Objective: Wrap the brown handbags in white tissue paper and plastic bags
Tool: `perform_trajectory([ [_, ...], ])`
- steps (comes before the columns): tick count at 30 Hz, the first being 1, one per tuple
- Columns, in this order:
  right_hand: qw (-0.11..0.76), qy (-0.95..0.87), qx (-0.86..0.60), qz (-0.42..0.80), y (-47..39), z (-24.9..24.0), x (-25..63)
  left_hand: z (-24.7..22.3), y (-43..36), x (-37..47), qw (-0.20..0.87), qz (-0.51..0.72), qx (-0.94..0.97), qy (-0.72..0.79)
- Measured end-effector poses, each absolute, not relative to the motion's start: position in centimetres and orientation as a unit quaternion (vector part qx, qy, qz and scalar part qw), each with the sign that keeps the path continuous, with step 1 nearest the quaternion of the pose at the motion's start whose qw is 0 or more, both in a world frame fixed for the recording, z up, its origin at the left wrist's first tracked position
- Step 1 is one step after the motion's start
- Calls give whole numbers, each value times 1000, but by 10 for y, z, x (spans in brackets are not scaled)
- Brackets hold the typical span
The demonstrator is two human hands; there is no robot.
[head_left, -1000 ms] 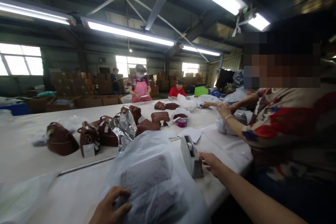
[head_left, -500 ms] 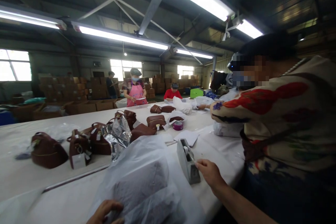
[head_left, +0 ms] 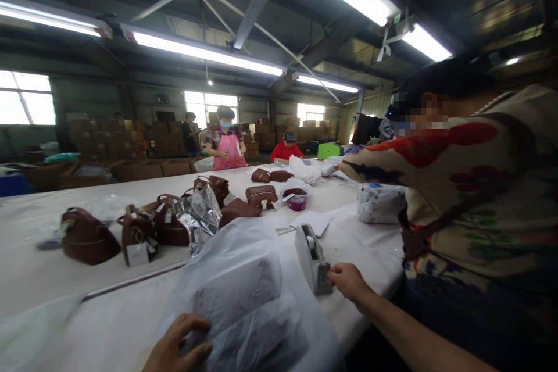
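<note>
A frosted plastic bag (head_left: 288, 279) with a dark brown item (head_left: 238, 296) inside lies on the white table in front of me. My left hand (head_left: 183, 340) rests on the bag's near left part, thumb and fingers apart. Right of the bag stands a grey tape dispenser (head_left: 313, 258). At its near end is my right hand (head_left: 349, 282), fingers closed in a pinch; whatever they hold is too small to make out.
Brown handbags (head_left: 89, 235) and silver foil (head_left: 201, 218) lie at the left and middle. Beyond the dispenser are white paper (head_left: 311, 222) and a purple tape roll (head_left: 297, 203). A co-worker (head_left: 471, 186) leans over the right side, near a wrapped package (head_left: 379, 203).
My right hand has moved slightly down beside the dispenser's near end. My left hand shows further up on the bag. The co-worker's arm at right has shifted, uncovering more of the wrapped package.
</note>
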State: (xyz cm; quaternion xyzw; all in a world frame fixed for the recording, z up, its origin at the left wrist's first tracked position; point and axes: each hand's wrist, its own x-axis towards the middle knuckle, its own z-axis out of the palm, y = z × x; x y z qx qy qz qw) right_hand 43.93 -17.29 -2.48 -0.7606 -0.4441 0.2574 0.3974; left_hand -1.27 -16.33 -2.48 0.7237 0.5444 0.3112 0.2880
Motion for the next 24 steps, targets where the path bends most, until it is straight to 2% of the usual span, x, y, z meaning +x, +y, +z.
perform_trajectory([
  [5, 329, -497, -773, 218, -177, -13, 444, -5, -173, -9, 300, 280, 738, 535],
  [9, 284, -516, -778, 219, -189, -19, 445, 3, -181, -6, 305, 303, 734, 526],
  [13, 282, -507, -773, 256, -211, -21, 433, -1, -184, -7, 311, 318, 723, 529],
  [15, 346, -479, -730, 344, -223, -7, 412, -4, -185, -8, 309, 324, 726, 522],
  [17, 416, -458, -621, 481, -233, 15, 378, -7, -185, -8, 308, 337, 726, 514],
  [20, 340, -464, -489, 656, -245, 46, 314, -11, -185, -8, 309, 349, 723, 510],
  [24, 244, -453, -397, 760, -251, 49, 240, -14, -185, -7, 305, 354, 721, 512],
])
